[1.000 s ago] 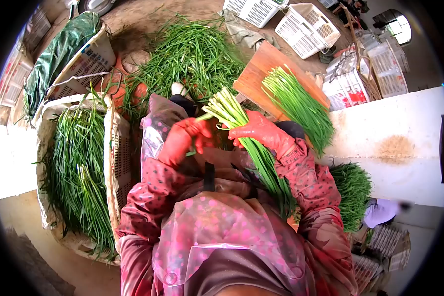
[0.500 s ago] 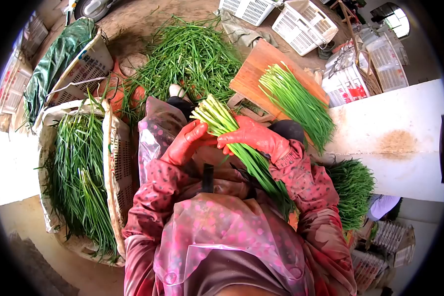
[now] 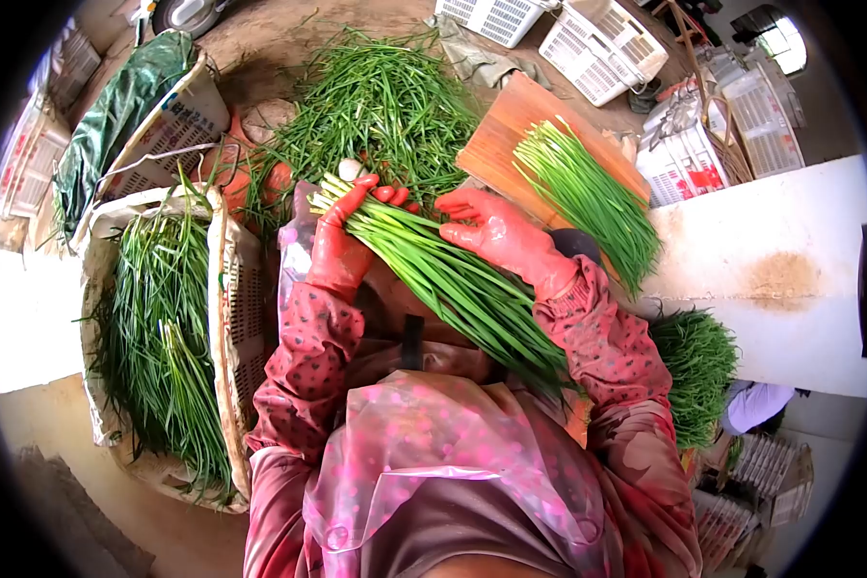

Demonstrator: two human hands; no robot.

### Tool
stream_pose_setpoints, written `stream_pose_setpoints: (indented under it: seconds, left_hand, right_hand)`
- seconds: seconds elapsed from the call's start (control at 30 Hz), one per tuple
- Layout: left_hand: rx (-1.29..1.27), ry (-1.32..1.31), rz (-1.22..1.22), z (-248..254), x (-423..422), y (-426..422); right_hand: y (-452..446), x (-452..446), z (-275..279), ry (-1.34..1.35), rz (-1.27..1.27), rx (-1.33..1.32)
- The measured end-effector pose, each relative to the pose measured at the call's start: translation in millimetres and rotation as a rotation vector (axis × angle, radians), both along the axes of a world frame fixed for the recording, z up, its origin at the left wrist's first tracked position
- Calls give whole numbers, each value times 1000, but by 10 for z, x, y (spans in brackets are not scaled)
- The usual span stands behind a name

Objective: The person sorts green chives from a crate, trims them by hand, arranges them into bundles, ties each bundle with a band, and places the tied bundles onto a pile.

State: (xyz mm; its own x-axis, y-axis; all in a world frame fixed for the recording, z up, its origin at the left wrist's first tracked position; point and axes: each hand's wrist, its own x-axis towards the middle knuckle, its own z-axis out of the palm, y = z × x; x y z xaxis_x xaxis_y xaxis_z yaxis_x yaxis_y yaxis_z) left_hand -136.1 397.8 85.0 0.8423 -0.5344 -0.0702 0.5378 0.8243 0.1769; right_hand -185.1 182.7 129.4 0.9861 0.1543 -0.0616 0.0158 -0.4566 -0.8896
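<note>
A bunch of long green stalks (image 3: 433, 265) lies slanted in front of my body, pale ends at the upper left, leaves toward my right forearm. My left hand (image 3: 349, 236), in a red rubber glove, is wrapped round the bunch near its pale ends. Just above the bunch, my right hand (image 3: 501, 236), also in a red glove, has its fingers apart and holds nothing. Another bunch (image 3: 588, 197) rests on a wooden board (image 3: 496, 144) to the upper right. Beyond my hands spreads a heap of loose stalks (image 3: 385, 106).
At the left stands a white crate (image 3: 223, 337) filled with stalks, with a tarp-covered basket (image 3: 178, 120) behind it. White crates (image 3: 602, 53) stand at the back. Another green pile (image 3: 694, 371) is beside my right arm, near a white ledge (image 3: 761, 279).
The bunch has passed from my right hand to my left and now lies flatter. My right hand has let go and opened; my left has closed round the pale end.
</note>
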Motion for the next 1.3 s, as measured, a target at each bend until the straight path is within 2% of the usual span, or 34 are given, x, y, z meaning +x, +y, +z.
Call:
stream_pose_setpoints:
  seconds: [0.03, 0.1, 0.13, 0.17, 0.23, 0.3, 0.37, 0.43, 0.5, 0.57, 0.63, 0.73, 0.8, 0.87, 0.97, 1.03, 1.1, 1.17, 1.23, 1.3]
  left_hand:
    - [5, -5, 17, -2, 10, 35]
    - [120, 162, 61, -3, 0, 97]
    - [88, 143, 50, 16, -25, 114]
    - [125, 117, 50, 26, -39, 129]
    - [196, 110, 61, 7, -69, 186]
    - [149, 112, 56, -110, -20, 295]
    - [79, 75, 214, -68, -42, 443]
    - [68, 54, 308, -138, -54, 831]
    - [43, 11, 446, -290, -108, 1283]
    - [2, -18, 541, -509, -220, 1707]
    - [79, 50, 664, -760, -377, 2093]
    - [117, 184, 820, -815, -591, 2294]
    - [128, 264, 863, -860, -685, 2365]
    - [86, 369, 911, -939, -723, 2428]
    - [143, 317, 933, -964, -753, 2498]
    - [104, 264, 906, -947, -768, 2487]
    - [150, 343, 959, -898, -749, 2463]
    - [176, 329, 953, -901, -755, 2471]
    - [137, 273, 919, -943, -769, 2492]
    - [154, 295, 934, -939, -766, 2477]
  right_hand:
    - [100, 33, 92, -5, 17, 5]
    - [432, 29, 428, -355, 72, -208]
    - [604, 35, 477, -559, 151, -389]
    - [780, 68, 445, -699, 195, -421]
    - [1045, 166, 311, -748, 262, -689]
    - [1107, 223, 186, -823, 310, -697]
    - [1121, 194, 90, -886, 358, -702]
    - [923, 24, 50, -827, 572, -653]
    - [616, -202, -26, -483, 688, -549]
    - [260, -350, -147, -7, 803, -873]
    - [-165, -486, -353, 178, 776, -1013]
    - [-478, -545, -369, 263, 747, -1097]
    - [-566, -553, -427, 240, 507, -932]
    - [-475, -424, -330, 197, 464, -906]
    - [-150, -131, -59, 203, 373, -931]
    - [91, 6, 32, 10, 101, -460]
    - [377, 118, -23, -448, 145, -468]
    - [654, 220, -106, -631, 231, -426]
    - [855, 327, -241, -745, 407, -568]
    - [1006, 380, -419, -806, 417, -578]
